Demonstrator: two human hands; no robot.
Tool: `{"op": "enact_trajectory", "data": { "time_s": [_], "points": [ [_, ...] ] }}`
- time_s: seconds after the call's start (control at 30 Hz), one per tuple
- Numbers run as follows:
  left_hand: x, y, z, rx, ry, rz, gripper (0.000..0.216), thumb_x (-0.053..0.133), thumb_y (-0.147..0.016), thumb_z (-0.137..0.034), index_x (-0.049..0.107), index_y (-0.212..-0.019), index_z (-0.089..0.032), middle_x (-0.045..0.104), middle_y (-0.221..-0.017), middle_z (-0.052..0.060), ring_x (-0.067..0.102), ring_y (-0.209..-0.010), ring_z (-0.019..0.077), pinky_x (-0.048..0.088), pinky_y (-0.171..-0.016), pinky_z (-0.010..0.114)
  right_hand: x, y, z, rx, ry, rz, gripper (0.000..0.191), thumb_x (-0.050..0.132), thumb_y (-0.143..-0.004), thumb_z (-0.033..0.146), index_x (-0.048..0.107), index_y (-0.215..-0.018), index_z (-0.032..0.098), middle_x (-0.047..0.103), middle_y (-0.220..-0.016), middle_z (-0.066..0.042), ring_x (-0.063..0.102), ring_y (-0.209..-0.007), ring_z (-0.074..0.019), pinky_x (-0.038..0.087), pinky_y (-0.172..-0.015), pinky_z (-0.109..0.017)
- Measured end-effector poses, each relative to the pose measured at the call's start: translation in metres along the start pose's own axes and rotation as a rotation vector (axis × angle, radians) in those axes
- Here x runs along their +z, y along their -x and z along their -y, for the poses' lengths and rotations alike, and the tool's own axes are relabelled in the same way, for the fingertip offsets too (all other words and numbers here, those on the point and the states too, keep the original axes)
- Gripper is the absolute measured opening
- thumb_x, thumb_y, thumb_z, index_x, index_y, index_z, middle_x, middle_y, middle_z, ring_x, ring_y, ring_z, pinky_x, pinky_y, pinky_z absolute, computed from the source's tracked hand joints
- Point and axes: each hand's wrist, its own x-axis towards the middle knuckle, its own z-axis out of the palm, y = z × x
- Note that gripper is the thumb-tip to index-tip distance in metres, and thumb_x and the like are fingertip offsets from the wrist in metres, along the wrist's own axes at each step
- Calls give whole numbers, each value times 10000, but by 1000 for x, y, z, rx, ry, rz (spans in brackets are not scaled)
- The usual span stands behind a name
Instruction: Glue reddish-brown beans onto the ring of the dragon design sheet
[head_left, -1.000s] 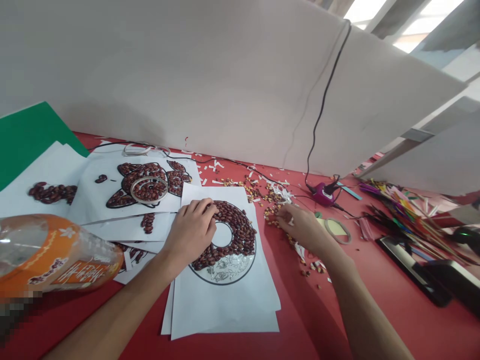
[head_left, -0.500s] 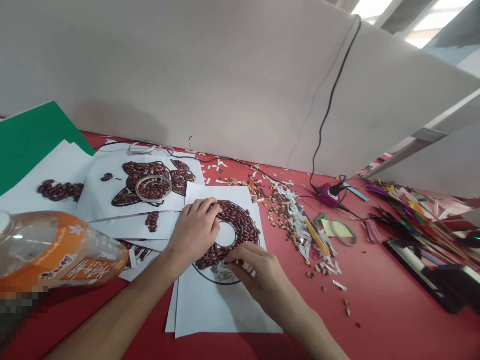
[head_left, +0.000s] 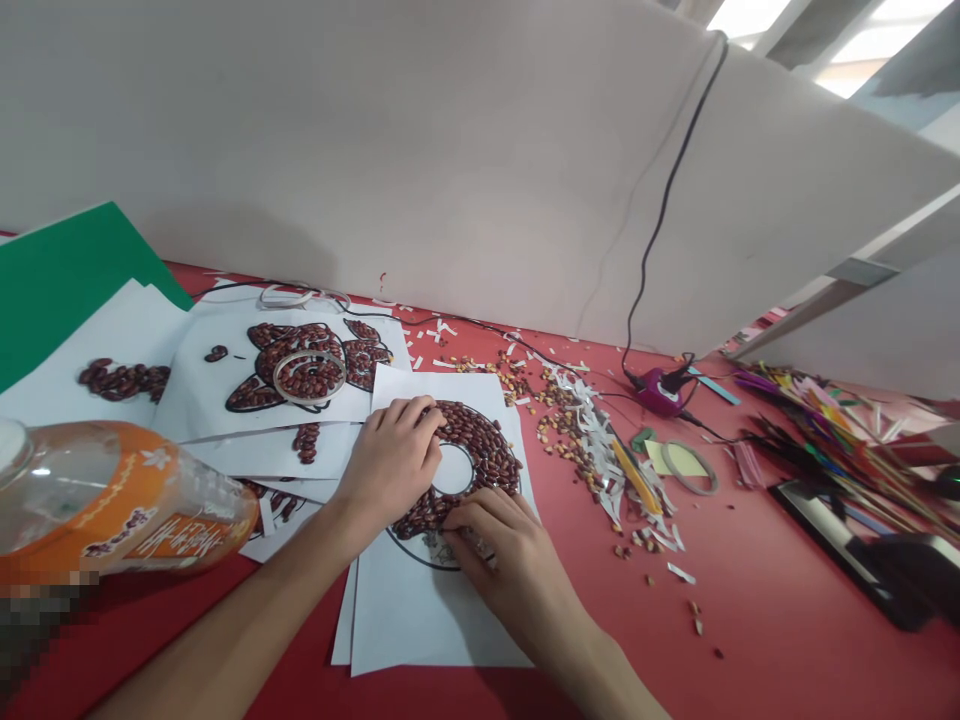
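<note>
A ring of dark red beans (head_left: pixel 491 452) covers most of a black circle outline on a white sheet of paper (head_left: pixel 420 630). At the ring's lower part, a patch with a greyish, shiny surface shows no beans. My left hand (head_left: pixel 397 450) rests over the ring's left side, fingers loosely bent and pressing on beans and paper. On the lower edge, my right hand (head_left: pixel 506 550) has its thumb and index finger brought together at the beans beside the bare patch. Whatever lies between those fingertips is too small and hidden to make out.
Left stand an orange-labelled plastic bottle (head_left: pixel 127 495), a bean picture (head_left: pixel 262 395) with a tape roll (head_left: pixel 309 378) on it, and a green sheet (head_left: pixel 82 270). Rightward lie corn kernels (head_left: pixel 551 430), paper shreds, a yellow cutter (head_left: pixel 634 475), a purple socket (head_left: pixel 664 392) and craft sticks (head_left: pixel 855 440).
My right hand has shifted slightly left along the ring's lower edge, its thumb and index finger closer to the beans. The left hand stays in place.
</note>
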Motion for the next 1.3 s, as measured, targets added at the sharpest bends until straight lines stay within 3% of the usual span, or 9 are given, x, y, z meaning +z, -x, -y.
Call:
{"op": "enact_trajectory", "data": {
  "time_s": [0.43, 0.53, 0.67, 0.83, 1.07, 1.2, 1.3],
  "points": [
    [4, 0, 2, 8, -15, -9, 260, 477, -976, -199, 628, -1179, -257, 617, -1351, 40, 576, -1181, 256, 464, -991, 437, 6, 1, 7, 159, 122, -53, 122, 707, -906, 149, 627, -890, 240, 661, -943, -4, 602, -874, -205, 422, -756, -320],
    [4, 0, 2, 13, -8, -18, 266, 482, -971, -194, 629, -1185, -256, 615, -1356, 42, 575, -1182, 256, 467, -994, 436, 6, 5, 8, 71, 200, -148, 73, 657, -939, 176, 650, -969, 242, 653, -1013, -40, 591, -907, -223, 439, -770, -342],
    [3, 0, 1, 12, -10, -23, 266, 477, -975, -190, 622, -1188, -256, 615, -1359, 40, 572, -1191, 256, 463, -996, 437, 5, 15, 11, -155, 350, -214, 222, 547, -995, 167, 662, -1172, 235, 680, -1169, -80, 597, -1023, -245, 448, -839, -382],
    [3, 0, 1, 6, -8, -15, 265, 467, -984, -191, 616, -1192, -262, 615, -1356, 32, 568, -1197, 253, 464, -979, 432, 5, 25, 12, -221, 535, -140, 255, 542, -1019, 280, 662, -1223, 186, 637, -1366, -124, 571, -1186, -294, 444, -938, -460],
    [1, 1, 0, 12, 12, -8, 252, 471, -988, -189, 612, -1188, -250, 614, -1348, 35, 564, -1190, 253, 457, -988, 436, 10, 13, 20, -291, 575, -78, 321, 548, -1027, 370, 690, -1186, 129, 631, -1384, -142, 537, -1266, -285, 473, -1015, -446],
    [0, 1, 1, 19, 17, -9, 244, 472, -987, -189, 612, -1177, -251, 619, -1337, 35, 565, -1187, 254, 463, -972, 431, 9, 5, 28, -321, 533, -34, 361, 638, -980, 412, 714, -1141, 98, 648, -1335, -166, 540, -1271, -294, 481, -1040, -429],
    [2, 1, 1, 21, 7, -18, 250, 470, -982, -187, 612, -1177, -251, 616, -1343, 31, 566, -1189, 255, 460, -977, 441, -9, 2, 25, -259, 411, 22, 296, 632, -981, 405, 727, -1121, 162, 652, -1325, -137, 565, -1242, -295, 497, -1014, -457]
  ]
}}
